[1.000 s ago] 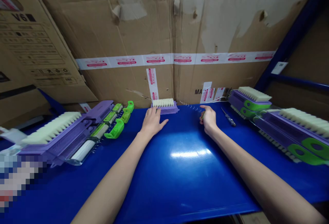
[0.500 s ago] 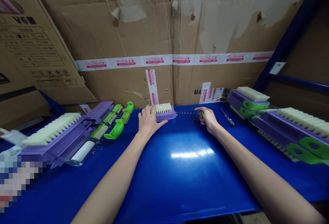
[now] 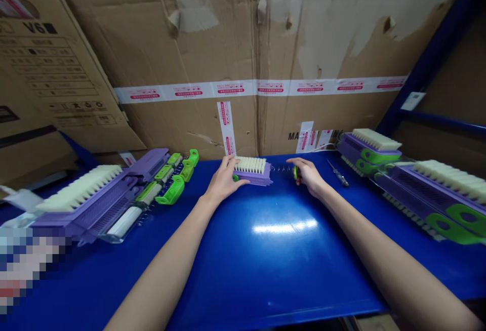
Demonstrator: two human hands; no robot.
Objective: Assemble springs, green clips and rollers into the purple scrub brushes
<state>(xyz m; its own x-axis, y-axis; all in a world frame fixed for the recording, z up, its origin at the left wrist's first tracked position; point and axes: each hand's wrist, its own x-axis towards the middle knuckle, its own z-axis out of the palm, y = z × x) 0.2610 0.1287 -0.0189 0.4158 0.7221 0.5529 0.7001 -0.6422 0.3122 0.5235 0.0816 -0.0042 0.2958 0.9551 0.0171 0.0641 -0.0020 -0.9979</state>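
My left hand (image 3: 222,181) is closed around the left end of a purple brush (image 3: 253,176) with cream bristles facing up, thumb along its front side. A bit of green shows at that end, by my fingers. To the right, my right hand (image 3: 307,175) has curled fingers around a small green piece (image 3: 295,171), mostly hidden, while the index finger stretches toward the brush. A thin metal coil spring (image 3: 281,168) spans the gap between the brush's right end and my right hand. Whether it is fastened at either end, I cannot tell.
At left on the blue table (image 3: 281,275) lie purple brush parts (image 3: 87,197) and several green caps (image 3: 170,190) with springs. A screwdriver (image 3: 339,174) lies right of my right hand, near stacked purple brushes (image 3: 448,184). Cardboard (image 3: 197,52) walls the back.
The brush has come nearer and shifted right, and my left hand has gone from resting over it to gripping its left end. The gap to my right hand has narrowed.
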